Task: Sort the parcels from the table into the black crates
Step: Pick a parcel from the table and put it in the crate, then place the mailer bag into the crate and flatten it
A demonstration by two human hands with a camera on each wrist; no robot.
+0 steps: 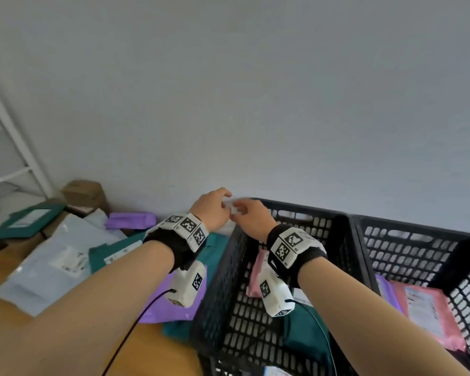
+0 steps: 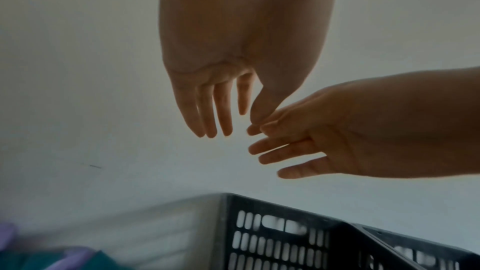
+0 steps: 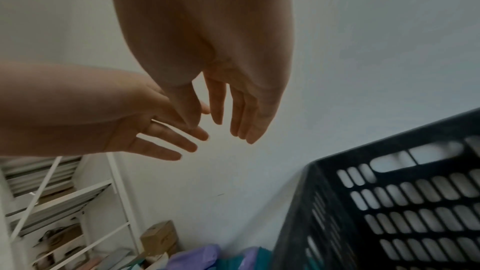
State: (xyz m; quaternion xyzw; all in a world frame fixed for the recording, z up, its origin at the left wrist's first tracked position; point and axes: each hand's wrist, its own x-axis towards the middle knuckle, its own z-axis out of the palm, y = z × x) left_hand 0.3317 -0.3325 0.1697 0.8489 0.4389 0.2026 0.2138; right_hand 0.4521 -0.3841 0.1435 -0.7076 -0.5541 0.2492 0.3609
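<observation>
Both hands are raised in front of the wall, above the far left corner of the left black crate. My left hand and right hand meet there at the fingertips. In the wrist views the fingers of the left hand and right hand are straight, and nothing lies in either palm. The left thumb touches the right fingers. Inside the left crate lie a pink parcel and a teal parcel. The right black crate holds a pink parcel over a purple one.
On the wooden table to the left lie a grey-white mailer, teal parcels, purple parcels and a cardboard box by the wall. A white shelf rack stands at far left.
</observation>
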